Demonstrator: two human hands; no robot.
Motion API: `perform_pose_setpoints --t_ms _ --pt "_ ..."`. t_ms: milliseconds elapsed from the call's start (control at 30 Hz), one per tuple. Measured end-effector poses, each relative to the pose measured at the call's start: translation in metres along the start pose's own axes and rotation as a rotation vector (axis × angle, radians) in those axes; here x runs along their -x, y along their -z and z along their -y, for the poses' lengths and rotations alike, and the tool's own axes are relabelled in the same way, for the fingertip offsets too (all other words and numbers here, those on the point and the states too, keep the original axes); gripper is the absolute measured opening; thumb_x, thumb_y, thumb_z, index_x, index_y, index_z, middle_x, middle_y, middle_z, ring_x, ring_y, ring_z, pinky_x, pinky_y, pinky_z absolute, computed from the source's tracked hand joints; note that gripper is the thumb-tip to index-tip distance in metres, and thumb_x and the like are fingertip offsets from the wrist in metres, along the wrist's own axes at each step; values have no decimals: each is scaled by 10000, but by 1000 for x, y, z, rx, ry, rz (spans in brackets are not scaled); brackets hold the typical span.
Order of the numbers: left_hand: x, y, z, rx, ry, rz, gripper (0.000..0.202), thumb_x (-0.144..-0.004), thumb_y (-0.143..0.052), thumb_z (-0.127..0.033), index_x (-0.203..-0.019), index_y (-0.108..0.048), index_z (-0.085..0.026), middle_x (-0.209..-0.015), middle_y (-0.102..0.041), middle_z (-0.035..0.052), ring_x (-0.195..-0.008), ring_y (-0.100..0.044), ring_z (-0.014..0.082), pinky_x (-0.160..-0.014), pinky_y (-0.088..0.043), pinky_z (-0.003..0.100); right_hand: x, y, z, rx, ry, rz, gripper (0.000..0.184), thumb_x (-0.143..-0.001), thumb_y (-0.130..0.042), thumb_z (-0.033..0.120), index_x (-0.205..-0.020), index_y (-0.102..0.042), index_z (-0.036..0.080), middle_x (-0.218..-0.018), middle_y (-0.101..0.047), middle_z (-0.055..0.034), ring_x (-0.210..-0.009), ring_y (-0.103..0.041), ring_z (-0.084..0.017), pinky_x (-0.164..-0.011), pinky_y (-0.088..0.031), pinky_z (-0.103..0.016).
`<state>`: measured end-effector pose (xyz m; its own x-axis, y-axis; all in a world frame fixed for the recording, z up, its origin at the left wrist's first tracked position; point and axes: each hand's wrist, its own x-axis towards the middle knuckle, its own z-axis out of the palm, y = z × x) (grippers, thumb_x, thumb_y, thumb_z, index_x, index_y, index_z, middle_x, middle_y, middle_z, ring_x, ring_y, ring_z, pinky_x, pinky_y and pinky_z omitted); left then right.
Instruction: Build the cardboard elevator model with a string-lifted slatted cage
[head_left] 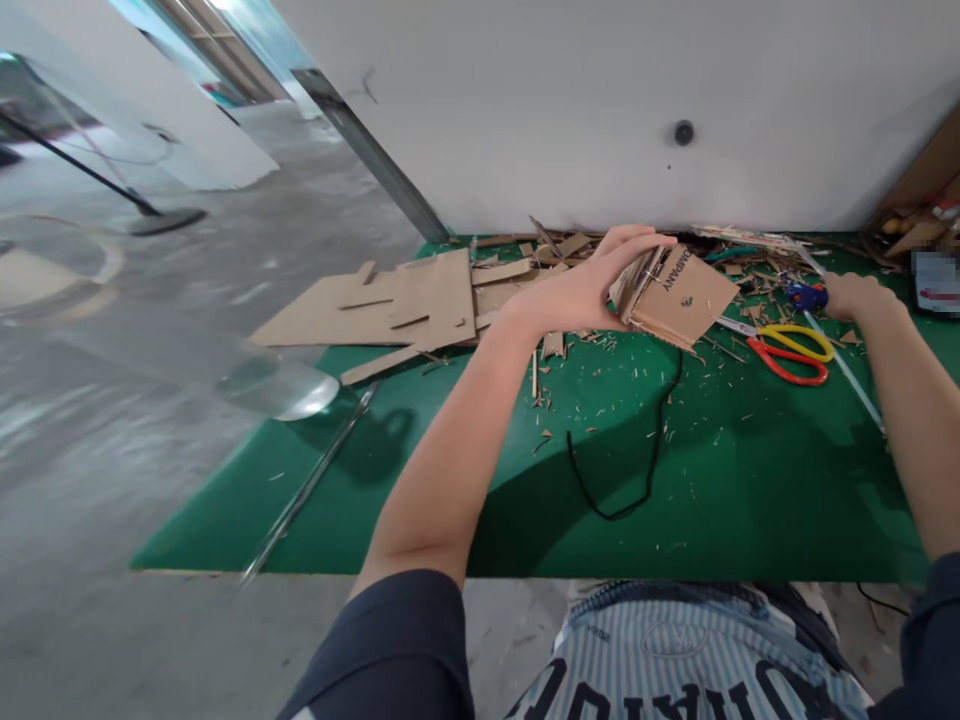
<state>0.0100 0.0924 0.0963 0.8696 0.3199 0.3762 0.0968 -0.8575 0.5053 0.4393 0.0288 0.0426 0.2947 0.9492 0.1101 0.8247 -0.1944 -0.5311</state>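
My left hand (pixel 592 285) grips a small brown cardboard piece (pixel 679 295) printed with dark letters, holding it tilted just above the green mat (pixel 525 480). My right hand (pixel 859 295) is closed around a blue tool (pixel 806 296), which looks like a glue gun, at the right side of the mat. A black cord (pixel 637 470) runs from under the cardboard piece across the mat. Red and yellow scissors (pixel 791 352) lie between my two hands.
Flat cardboard sheets (pixel 390 300) and scraps lie at the mat's back left, with small chips scattered around. A white wall (pixel 600 100) stands right behind the mat. A thin metal rod (pixel 307 485) lies along the mat's left edge. More clutter sits at the far right.
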Motion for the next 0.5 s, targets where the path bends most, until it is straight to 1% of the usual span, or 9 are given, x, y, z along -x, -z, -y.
perform_pose_setpoints --t_ms 67,100,133,167,233,333,400,433,500 --pt "2 6 -8 16 27 41 988 -732 -819 -412 -1563 -305 -271 -1627 -297 139 -1549 -292 352 -1250 -358 517 2 -9 2 202 -137 21 260 -741 -711 40 -741 -494 183 -1115 -621 -281 -1249 -485 -377 -1001 -350 -611" --pt "3 9 -13 27 48 60 984 -753 -791 -394 -1575 -269 -249 -1637 -282 143 -1551 -295 343 -1260 -339 517 2 -12 4 298 -189 32 155 -802 -666 57 -831 -560 165 -1190 -610 -303 -1272 -479 -385 -994 -348 -612" --pt "4 12 -18 36 75 79 987 -772 -767 -381 -1587 -232 -224 -1647 -274 150 -1549 -304 337 -1268 -320 518 2 -16 6 368 -219 42 110 -864 -607 72 -944 -607 148 -1253 -597 -321 -1286 -479 -388 -986 -353 -603" --pt "5 15 -23 38 109 98 997 -787 -750 -374 -1597 -195 -199 -1652 -277 160 -1541 -322 337 -1271 -311 522 1 -19 9 425 -240 47 166 -913 -545 84 -1049 -628 131 -1291 -587 -333 -1289 -488 -386 -979 -360 -585" --pt "7 20 -32 21 185 129 1042 -793 -750 -385 -1609 -138 -172 -1636 -329 176 -1499 -386 348 -1251 -339 537 2 -22 13 509 -256 54 278 -968 -468 104 -1194 -629 108 -1304 -593 -341 -1266 -518 -369 -963 -374 -541" --pt "9 23 -39 -31 264 144 1075 -788 -761 -392 -1616 -110 -175 -1583 -417 178 -1414 -479 357 -1198 -411 549 7 -19 17 579 -232 44 380 -993 -443 131 -1348 -574 110 -1301 -605 -324 -1246 -534 -331 -943 -384 -490" --pt "10 25 -38 -63 265 145 1064 -785 -756 -369 -1618 -119 -190 -1596 -386 177 -1409 -482 360 -1186 -420 552 12 -12 20 609 -209 5 453 -999 -440 145 -1448 -493 120 -1356 -575 -301 -1292 -497 -319 -942 -384 -470" --pt "11 25 -37 -87 255 144 1058 -776 -755 -354 -1618 -131 -202 -1615 -343 178 -1421 -470 367 -1183 -418 554 16 -7 23 624 -198 -42 472 -1003 -457 171 -1472 -471 124 -1383 -559 -283 -1320 -472 -319 -940 -384 -462" --pt "13 25 -34 -146 238 138 1034 -757 -750 -323 -1610 -170 -245 -1646 -253 165 -1441 -451 380 -1173 -422 554 23 7 33 652 -166 -193 468 -1001 -510 240 -1456 -506 132 -1403 -550 -241 -1361 -436 -310 -931 -385 -451"
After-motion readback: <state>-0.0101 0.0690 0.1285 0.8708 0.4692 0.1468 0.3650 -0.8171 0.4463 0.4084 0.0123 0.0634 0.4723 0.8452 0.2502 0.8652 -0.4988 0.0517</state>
